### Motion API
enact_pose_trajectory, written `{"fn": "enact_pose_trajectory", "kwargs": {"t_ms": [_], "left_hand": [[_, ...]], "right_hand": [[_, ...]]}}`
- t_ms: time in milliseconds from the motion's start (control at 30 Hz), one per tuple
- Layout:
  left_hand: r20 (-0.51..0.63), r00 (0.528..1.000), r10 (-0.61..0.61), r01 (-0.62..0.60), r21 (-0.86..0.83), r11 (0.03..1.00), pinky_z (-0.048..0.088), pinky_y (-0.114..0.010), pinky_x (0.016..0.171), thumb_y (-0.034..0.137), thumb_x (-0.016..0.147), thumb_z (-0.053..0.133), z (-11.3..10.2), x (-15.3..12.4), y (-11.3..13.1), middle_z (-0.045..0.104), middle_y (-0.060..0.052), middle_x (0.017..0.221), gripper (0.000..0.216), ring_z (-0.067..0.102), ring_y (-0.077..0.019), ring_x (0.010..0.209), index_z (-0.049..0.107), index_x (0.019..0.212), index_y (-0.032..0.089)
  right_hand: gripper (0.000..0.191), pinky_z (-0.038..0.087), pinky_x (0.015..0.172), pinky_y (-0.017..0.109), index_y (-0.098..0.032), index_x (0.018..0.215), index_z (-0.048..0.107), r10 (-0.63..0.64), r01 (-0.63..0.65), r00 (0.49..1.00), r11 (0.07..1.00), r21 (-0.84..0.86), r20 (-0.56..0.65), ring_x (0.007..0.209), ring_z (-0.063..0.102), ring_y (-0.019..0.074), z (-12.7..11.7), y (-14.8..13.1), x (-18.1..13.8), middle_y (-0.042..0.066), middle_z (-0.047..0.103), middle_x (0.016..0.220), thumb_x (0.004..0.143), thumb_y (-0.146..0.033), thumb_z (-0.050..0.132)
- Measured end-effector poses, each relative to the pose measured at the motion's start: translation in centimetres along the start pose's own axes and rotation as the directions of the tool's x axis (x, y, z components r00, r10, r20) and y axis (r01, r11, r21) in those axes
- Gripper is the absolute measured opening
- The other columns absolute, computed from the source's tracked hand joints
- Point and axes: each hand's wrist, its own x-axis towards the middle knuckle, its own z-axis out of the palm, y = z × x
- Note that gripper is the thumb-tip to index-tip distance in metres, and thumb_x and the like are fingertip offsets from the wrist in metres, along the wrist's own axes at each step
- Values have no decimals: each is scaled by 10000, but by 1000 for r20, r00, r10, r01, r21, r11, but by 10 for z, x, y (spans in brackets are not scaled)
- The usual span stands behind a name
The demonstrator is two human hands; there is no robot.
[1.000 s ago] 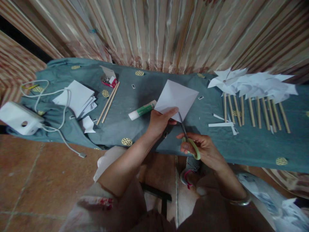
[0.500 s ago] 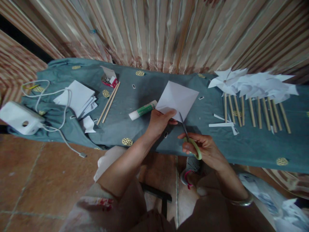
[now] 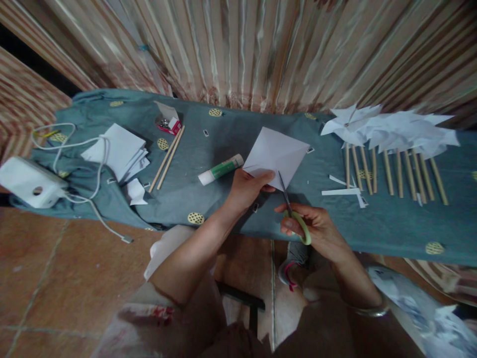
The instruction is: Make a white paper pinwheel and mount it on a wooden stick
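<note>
Between thumb and fingers, my left hand (image 3: pixel 248 188) grips the near-left side of a square white paper sheet (image 3: pixel 276 151), which shows faint diagonal crease lines. My right hand (image 3: pixel 315 226) is wrapped round the yellow-green handles of a pair of scissors (image 3: pixel 302 229). Their dark blades reach up onto the paper near its lower corner, just right of my left thumb. A white and green glue stick (image 3: pixel 220 170) lies on the cloth left of the paper, close to my left hand.
A stack of white paper (image 3: pixel 118 149), two wooden sticks (image 3: pixel 166 159) and a small red box of metal pins (image 3: pixel 169 122) lie left. Several paper pinwheels (image 3: pixel 395 130) on sticks and some paper strips (image 3: pixel 341 192) lie right. A white charger with cable (image 3: pixel 33 181) sits far left.
The paper has shifted slightly to the right and down in my left hand, against the scissor blades. Both hands keep their grips.
</note>
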Motion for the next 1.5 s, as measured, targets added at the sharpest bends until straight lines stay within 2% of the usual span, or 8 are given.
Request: {"fn": "enact_pose_trajectory", "kwargs": {"t_ms": [300, 500, 700, 967, 1267, 1500], "left_hand": [[3, 1000, -10, 9, 24, 1000, 551, -220, 538, 181, 655, 732, -1, -1, 1, 705, -25, 689, 62, 629, -114, 573, 689, 687, 149], [43, 999, 21, -22, 30, 999, 550, -237, 528, 201, 637, 741, -1, -1, -3, 684, -16, 632, 85, 607, -111, 527, 676, 622, 149], [24, 1000, 0, -1, 60, 998, 560, -219, 525, 215, 630, 745, -1, -2, -2, 689, -22, 628, 94, 609, -116, 542, 678, 612, 151], [52, 999, 6, -7, 29, 1000, 568, -253, 549, 200, 635, 759, -1, -2, -3, 691, -24, 651, 107, 622, -119, 545, 674, 649, 138], [60, 998, -6, 5, 17, 1000, 543, -227, 523, 181, 630, 736, -1, -1, -4, 688, -11, 650, 69, 619, -114, 545, 682, 655, 147], [74, 997, 1, -2, 10, 1000, 537, -239, 527, 191, 627, 736, -2, -2, -5, 686, -21, 640, 83, 615, -118, 540, 677, 651, 137]], "right_hand": [[448, 427, 452, 230, -198, 861, 708, -4, 4, 1000, 1000, -12, 23, 484, 502, 100, -2, 3, 1, -33, 566, 551, 627, -570, 792], [446, 409, 441, 221, -192, 858, 705, -15, 15, 1000, 1000, -7, 21, 465, 470, 87, -1, 0, 1, -53, 530, 513, 619, -557, 800], [423, 414, 431, 225, -193, 858, 709, -25, 25, 1000, 1000, -7, 19, 465, 499, 97, -3, 4, 2, -42, 553, 526, 634, -541, 795], [423, 438, 444, 225, -189, 848, 707, 6, -7, 1000, 1000, 11, 15, 463, 510, 95, -2, 1, 1, -47, 557, 516, 618, -529, 810], [418, 443, 448, 219, -197, 820, 722, 39, -39, 999, 997, 66, 2, 463, 521, 94, -3, 3, 3, -36, 596, 534, 577, -516, 839], [409, 452, 448, 225, -199, 806, 728, 13, -13, 1000, 999, 45, -3, 465, 530, 99, -1, 3, 2, -24, 612, 542, 590, -531, 828]]}}
